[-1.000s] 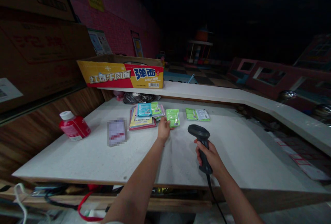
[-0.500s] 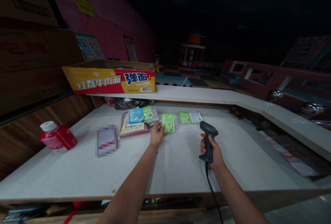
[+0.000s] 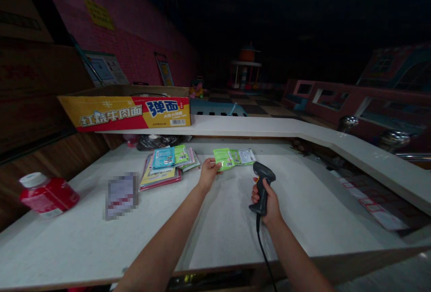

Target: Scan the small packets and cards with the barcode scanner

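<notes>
“红烧牛肉面” and “弹面” are printed on the yellow-and-red carton (image 3: 124, 113); a shiny green packet (image 3: 223, 158), its small print unreadable, is pinched at its left edge by the left hand (image 3: 208, 177) over the white counter (image 3: 232, 220), beside other packets (image 3: 247, 156); a dark scanner (image 3: 262, 192) is gripped by the right hand (image 3: 272, 204).

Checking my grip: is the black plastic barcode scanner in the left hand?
No, the right hand grips the black scanner; the left hand holds a flat green packet.

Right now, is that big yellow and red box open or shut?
Open. The yellow and red box has no lid across its top, and its brown inside wall shows above the printed front.
</notes>
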`<act>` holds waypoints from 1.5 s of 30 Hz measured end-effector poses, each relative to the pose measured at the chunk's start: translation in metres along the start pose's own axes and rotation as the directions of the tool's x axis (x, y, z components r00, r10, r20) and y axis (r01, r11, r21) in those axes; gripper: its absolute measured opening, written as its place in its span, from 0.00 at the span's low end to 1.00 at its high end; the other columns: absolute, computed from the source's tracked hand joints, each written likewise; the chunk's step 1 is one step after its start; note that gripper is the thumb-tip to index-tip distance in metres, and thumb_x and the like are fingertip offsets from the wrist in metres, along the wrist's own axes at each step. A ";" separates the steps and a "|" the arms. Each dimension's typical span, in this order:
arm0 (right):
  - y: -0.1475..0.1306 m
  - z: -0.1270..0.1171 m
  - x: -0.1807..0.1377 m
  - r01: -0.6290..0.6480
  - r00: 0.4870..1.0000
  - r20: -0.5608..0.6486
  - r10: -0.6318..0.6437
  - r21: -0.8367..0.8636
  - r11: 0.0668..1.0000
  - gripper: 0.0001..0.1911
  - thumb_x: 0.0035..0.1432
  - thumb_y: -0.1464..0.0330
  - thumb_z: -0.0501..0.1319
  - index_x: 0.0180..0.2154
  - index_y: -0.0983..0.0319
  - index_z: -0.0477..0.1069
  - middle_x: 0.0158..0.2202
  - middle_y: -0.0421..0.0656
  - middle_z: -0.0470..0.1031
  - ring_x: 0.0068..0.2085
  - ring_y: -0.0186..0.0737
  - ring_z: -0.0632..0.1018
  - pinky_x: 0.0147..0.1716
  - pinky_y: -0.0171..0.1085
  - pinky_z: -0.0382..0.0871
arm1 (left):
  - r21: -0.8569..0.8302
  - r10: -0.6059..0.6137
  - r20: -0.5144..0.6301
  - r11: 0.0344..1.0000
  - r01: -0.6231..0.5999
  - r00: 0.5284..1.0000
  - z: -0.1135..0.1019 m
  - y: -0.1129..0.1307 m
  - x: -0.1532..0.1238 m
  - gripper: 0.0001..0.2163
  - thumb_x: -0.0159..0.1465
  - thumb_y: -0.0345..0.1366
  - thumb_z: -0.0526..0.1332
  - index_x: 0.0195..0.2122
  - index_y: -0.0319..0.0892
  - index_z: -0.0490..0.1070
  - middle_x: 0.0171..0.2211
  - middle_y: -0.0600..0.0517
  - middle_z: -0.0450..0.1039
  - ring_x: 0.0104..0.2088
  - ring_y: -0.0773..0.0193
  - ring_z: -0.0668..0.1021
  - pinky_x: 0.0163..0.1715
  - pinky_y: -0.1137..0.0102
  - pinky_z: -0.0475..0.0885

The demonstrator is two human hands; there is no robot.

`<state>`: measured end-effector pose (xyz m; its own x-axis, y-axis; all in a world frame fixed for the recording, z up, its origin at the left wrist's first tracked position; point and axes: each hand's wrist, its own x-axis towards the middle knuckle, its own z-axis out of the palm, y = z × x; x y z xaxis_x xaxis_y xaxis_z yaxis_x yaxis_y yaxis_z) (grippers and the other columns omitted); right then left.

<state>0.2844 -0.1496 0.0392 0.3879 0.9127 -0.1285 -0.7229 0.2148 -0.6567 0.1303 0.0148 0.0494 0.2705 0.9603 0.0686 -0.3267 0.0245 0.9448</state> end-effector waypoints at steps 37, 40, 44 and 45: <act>0.001 0.007 0.002 0.038 0.995 -0.090 -0.035 0.024 0.999 0.19 0.49 0.57 0.69 0.38 0.63 0.72 0.19 0.34 0.67 0.17 0.27 0.64 0.15 0.26 0.58 | 0.948 0.189 0.274 0.109 -0.298 0.943 0.087 -0.020 0.036 0.13 0.59 0.39 0.64 0.46 0.46 0.77 0.46 0.46 0.72 0.51 0.53 0.67 0.49 0.62 0.62; 0.002 0.007 0.000 0.035 0.996 -0.085 -0.035 -0.004 0.999 0.19 0.49 0.57 0.69 0.38 0.63 0.72 0.19 0.35 0.67 0.17 0.27 0.64 0.15 0.26 0.59 | 0.943 0.235 0.276 0.122 -0.310 0.932 0.072 -0.008 0.027 0.13 0.61 0.38 0.62 0.46 0.46 0.76 0.46 0.46 0.71 0.51 0.53 0.67 0.49 0.62 0.62; 0.001 0.005 -0.002 0.027 0.996 -0.081 -0.029 -0.033 0.999 0.20 0.48 0.57 0.70 0.37 0.62 0.71 0.20 0.35 0.67 0.18 0.27 0.64 0.15 0.26 0.59 | 0.942 0.273 0.283 0.100 -0.320 0.919 0.035 0.016 0.013 0.12 0.62 0.36 0.60 0.46 0.45 0.76 0.47 0.45 0.71 0.51 0.53 0.67 0.51 0.61 0.61; 0.001 0.004 -0.002 0.023 0.996 -0.080 -0.026 -0.042 0.999 0.20 0.47 0.56 0.70 0.37 0.62 0.71 0.20 0.35 0.67 0.18 0.27 0.65 0.15 0.27 0.59 | 0.943 0.289 0.280 0.092 -0.318 0.915 0.024 0.023 0.010 0.12 0.63 0.36 0.60 0.47 0.45 0.76 0.47 0.45 0.71 0.51 0.53 0.67 0.52 0.61 0.61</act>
<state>0.2802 -0.1501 0.0417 0.4513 0.8760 -0.1700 -0.6894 0.2212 -0.6898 0.1470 0.0186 0.0794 0.4070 0.8080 0.4261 0.7382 -0.5656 0.3676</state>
